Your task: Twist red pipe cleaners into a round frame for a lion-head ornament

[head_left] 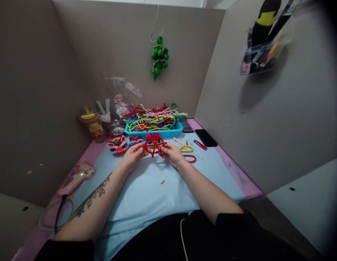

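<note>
Between both hands, a red pipe-cleaner frame (154,145) shaped like a wheel with crossing spokes is held up above the cloth. My left hand (134,155) pinches its left edge, and my right hand (172,153) grips its right edge. Behind the frame, bits of blue and green show through; whether they belong to it I cannot tell. Left of it sits a pink, white and orange pipe-cleaner animal head (118,145), with a blue and red pipe-cleaner figure (135,140) beside it. Yellow pipe cleaner (186,148) and red pipe cleaner (190,158) loops lie near my right hand.
A blue tray (154,133) heaped with coloured pipe cleaners stands at the back. A metal bowl (116,129), cup (94,127) and pink glue gun (77,179) are on the left; a phone (206,138) and red-handled tool (200,145) on the right. Panels enclose the table.
</note>
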`<state>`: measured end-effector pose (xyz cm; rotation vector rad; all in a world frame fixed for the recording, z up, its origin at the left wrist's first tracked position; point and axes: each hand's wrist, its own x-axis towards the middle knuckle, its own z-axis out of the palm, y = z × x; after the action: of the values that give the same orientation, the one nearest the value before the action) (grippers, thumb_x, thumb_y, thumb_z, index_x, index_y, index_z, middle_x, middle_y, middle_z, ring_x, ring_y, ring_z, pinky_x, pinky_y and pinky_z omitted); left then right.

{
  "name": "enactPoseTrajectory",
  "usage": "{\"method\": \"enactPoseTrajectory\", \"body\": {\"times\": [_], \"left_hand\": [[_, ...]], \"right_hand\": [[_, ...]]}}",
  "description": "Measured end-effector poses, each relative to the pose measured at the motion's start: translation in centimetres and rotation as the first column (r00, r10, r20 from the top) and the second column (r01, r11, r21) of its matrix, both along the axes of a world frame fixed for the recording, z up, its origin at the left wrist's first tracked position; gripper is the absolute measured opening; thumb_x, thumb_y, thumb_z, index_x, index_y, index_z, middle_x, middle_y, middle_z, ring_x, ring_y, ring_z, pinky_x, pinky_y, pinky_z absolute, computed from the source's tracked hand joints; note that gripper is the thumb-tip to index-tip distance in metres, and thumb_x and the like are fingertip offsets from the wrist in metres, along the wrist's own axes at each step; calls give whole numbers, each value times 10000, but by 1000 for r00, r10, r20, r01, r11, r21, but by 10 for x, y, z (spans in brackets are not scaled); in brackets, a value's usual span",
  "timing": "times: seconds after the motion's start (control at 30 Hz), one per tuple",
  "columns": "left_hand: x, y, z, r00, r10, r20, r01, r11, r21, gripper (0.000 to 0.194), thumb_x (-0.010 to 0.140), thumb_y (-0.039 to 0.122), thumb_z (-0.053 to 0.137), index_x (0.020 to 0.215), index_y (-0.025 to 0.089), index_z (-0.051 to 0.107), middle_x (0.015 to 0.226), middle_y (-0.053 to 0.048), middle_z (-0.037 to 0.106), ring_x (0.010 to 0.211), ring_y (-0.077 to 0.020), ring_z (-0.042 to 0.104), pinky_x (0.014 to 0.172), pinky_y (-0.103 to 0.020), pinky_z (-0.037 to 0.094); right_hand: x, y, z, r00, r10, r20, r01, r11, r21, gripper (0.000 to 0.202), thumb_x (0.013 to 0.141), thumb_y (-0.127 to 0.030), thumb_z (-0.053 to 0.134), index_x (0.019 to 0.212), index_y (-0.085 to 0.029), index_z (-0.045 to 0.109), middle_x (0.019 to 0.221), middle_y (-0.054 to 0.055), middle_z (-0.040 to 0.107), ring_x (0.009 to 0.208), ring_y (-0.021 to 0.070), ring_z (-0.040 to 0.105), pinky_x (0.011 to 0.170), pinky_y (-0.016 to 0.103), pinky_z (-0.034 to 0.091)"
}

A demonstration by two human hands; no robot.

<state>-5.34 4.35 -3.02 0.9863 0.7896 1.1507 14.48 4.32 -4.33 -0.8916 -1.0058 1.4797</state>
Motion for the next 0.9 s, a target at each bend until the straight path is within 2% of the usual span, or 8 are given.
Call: {"method": "enactPoseTrajectory", "body": {"times": [0.1,0.2,0.43,0.5,0.6,0.7,0.8,0.9], "left_hand": [[2,-2,-2,998,-58,-1,58,998,-2,430,598,251,788,994,159,644,995,-98,679,826,-174,651,794,-321,498],[5,-3,-3,996,-81,-39,83,996,32,401,601,261,787,962,145,659,932,-93,687,783,-165,644,767,-300,496],[8,-7,1,996,-37,-85,39,999,21,339,571,312,795,832,136,668,780,-45,659,692,-129,597,691,-258,484],[8,-6,1,996,-25,-87,28,999,31,324,573,329,792,796,136,658,751,-31,642,680,-120,583,688,-255,485],[7,-4,-1,996,21,-82,-17,999,51,313,581,356,783,765,142,648,719,-18,623,673,-114,569,703,-263,492],[5,-1,-2,995,73,-66,-69,996,60,306,586,368,777,753,151,641,746,-19,625,697,-117,572,718,-268,493],[4,0,-2,993,115,-36,-113,992,52,311,584,369,779,748,152,627,766,-10,616,709,-107,571,720,-260,491],[4,-1,-1,992,126,-14,-125,991,53,315,591,377,774,741,150,617,764,-4,606,712,-100,568,717,-251,489]], "right_hand": [[-4,2,-5,994,-72,-79,68,996,-49,357,522,-352,770,741,-177,548,609,-43,568,509,93,544,463,220,442],[-7,2,-8,993,-75,-94,70,996,-63,371,506,-352,780,735,-179,546,629,-37,578,530,99,559,475,222,452],[-13,-5,-5,999,-28,-36,27,999,-28,347,553,-359,736,766,-186,524,635,-28,581,538,102,557,481,220,442],[-14,-5,-6,998,-63,3,63,998,5,321,589,-331,690,809,-199,498,661,-38,568,541,102,552,486,225,443],[-12,-7,-7,961,-255,110,237,959,156,254,640,-273,598,835,-217,445,670,-59,514,536,93,508,481,214,417],[-9,-14,-2,880,-431,201,341,865,368,150,702,-256,534,830,-204,478,697,-35,511,613,109,498,541,223,417],[-10,-26,6,842,-462,277,266,804,531,131,767,-272,525,847,-186,582,783,10,548,696,128,510,632,254,426],[-16,-36,12,817,-448,364,157,780,606,155,765,-287,577,871,-192,638,731,3,521,631,122,484,593,256,405]]}}
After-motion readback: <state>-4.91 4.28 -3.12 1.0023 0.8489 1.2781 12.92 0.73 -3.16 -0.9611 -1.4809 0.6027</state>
